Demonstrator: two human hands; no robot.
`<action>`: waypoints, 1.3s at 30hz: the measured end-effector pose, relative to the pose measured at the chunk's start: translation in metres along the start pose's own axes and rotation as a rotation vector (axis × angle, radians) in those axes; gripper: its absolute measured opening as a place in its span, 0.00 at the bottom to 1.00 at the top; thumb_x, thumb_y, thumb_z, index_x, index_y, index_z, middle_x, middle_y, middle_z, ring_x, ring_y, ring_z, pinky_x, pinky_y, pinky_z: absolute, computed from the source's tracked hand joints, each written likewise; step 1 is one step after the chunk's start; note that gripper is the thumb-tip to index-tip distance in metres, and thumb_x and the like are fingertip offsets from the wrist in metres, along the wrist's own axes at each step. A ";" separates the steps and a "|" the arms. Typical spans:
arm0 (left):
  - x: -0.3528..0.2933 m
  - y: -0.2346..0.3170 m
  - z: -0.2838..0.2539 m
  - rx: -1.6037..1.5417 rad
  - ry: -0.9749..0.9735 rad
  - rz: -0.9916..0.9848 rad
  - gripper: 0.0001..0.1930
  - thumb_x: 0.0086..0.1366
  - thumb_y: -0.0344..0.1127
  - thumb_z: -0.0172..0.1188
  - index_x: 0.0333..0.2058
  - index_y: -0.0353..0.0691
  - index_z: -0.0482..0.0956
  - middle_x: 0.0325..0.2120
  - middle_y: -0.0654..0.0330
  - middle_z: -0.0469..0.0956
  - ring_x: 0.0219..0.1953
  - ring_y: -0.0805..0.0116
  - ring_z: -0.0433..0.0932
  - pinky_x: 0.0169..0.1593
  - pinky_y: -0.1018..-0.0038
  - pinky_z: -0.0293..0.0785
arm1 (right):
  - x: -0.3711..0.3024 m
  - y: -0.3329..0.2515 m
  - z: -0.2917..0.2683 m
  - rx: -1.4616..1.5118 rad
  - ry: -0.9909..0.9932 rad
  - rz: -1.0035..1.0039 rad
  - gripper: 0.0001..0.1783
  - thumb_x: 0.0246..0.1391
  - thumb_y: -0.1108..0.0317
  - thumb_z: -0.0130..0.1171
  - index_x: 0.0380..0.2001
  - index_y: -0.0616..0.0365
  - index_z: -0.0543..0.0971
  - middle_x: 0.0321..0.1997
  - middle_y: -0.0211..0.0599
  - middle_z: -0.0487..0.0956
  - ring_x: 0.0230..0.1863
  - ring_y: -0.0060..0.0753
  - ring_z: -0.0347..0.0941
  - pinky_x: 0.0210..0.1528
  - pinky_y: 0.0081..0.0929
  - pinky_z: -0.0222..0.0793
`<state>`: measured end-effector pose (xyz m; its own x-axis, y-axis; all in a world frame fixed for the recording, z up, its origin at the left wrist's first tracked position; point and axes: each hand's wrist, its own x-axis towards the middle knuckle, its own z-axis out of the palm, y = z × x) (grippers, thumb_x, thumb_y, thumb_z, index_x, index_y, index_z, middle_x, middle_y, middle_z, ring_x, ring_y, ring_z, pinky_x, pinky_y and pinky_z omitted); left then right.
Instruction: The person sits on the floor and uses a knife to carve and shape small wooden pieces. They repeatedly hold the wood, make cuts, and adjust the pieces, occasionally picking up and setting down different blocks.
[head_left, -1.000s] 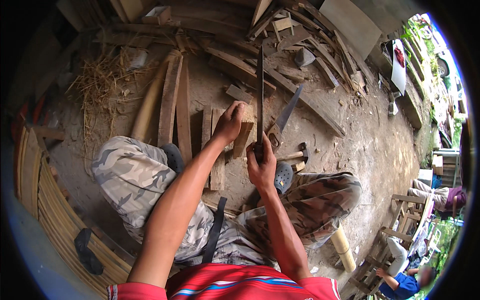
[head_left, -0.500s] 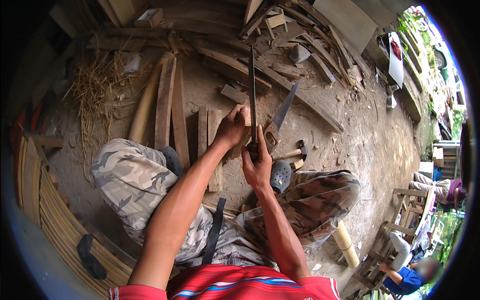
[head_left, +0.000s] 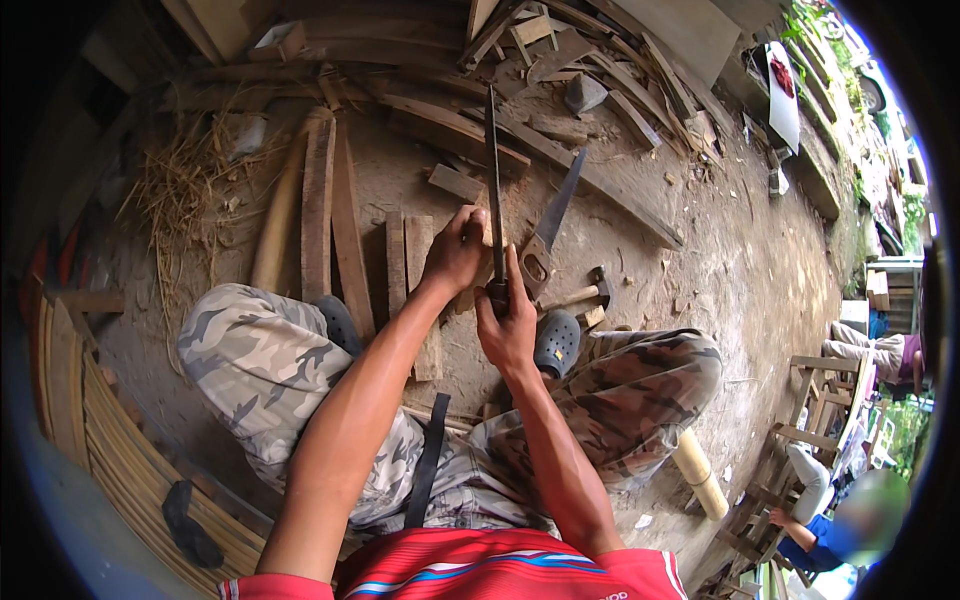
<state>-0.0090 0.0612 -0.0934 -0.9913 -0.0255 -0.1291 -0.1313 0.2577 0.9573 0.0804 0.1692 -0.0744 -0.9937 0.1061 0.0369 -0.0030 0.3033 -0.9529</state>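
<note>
My left hand (head_left: 457, 252) is closed around a short pale piece of wood (head_left: 488, 232), mostly hidden by the fingers. In my right hand (head_left: 511, 330), wrapped round its handle, is a long-bladed knife (head_left: 493, 165). Its dark narrow blade points away from me, seen nearly edge-on, close beside the wood. The right index finger lies stretched along the handle's end. A handsaw (head_left: 559, 213) with a wooden grip lies just right of the knife. Closer to my right shoe is a hammer (head_left: 578, 297) with a pale handle.
Long planks (head_left: 318, 215) lie on the ground at left, near a heap of straw (head_left: 190, 200). Scrap timber (head_left: 630, 90) is piled at the far side. Bundled strips (head_left: 130, 450) curve along the lower left. Other people sit by wooden frames (head_left: 795, 440) at right.
The whole view has shifted slightly, with the scene sliding a little left and up. My hands keep nearly the same places around the wood and the knife.
</note>
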 end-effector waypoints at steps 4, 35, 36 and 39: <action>-0.001 0.000 0.000 0.019 0.022 0.013 0.24 0.73 0.54 0.39 0.48 0.40 0.73 0.41 0.45 0.78 0.47 0.46 0.77 0.49 0.63 0.71 | 0.000 -0.001 0.000 -0.019 -0.008 -0.003 0.41 0.53 0.80 0.55 0.71 0.53 0.56 0.21 0.22 0.63 0.23 0.14 0.58 0.27 0.14 0.59; 0.001 -0.092 0.037 -0.533 -0.034 -0.275 0.39 0.72 0.64 0.30 0.33 0.32 0.78 0.27 0.54 0.80 0.30 0.61 0.78 0.37 0.64 0.71 | -0.015 -0.011 -0.023 -0.150 -0.150 0.114 0.45 0.49 0.79 0.54 0.71 0.55 0.50 0.18 0.43 0.73 0.18 0.40 0.72 0.28 0.28 0.68; -0.001 -0.088 0.043 -0.650 -0.044 -0.304 0.39 0.72 0.64 0.30 0.34 0.32 0.79 0.26 0.56 0.80 0.29 0.64 0.78 0.37 0.67 0.72 | -0.018 -0.010 -0.024 -0.146 -0.138 0.112 0.45 0.49 0.79 0.54 0.71 0.55 0.50 0.18 0.43 0.73 0.18 0.40 0.72 0.28 0.28 0.69; -0.002 -0.069 0.048 -0.884 -0.129 -0.375 0.38 0.72 0.61 0.29 0.34 0.34 0.81 0.24 0.58 0.80 0.28 0.69 0.79 0.37 0.73 0.76 | -0.025 -0.009 -0.025 -0.138 -0.098 0.106 0.46 0.49 0.79 0.54 0.71 0.56 0.50 0.17 0.42 0.73 0.18 0.39 0.72 0.28 0.27 0.69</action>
<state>0.0021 0.0900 -0.1721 -0.8821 0.1615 -0.4425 -0.4500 -0.5665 0.6903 0.1084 0.1871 -0.0594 -0.9938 0.0535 -0.0978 0.1113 0.4232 -0.8992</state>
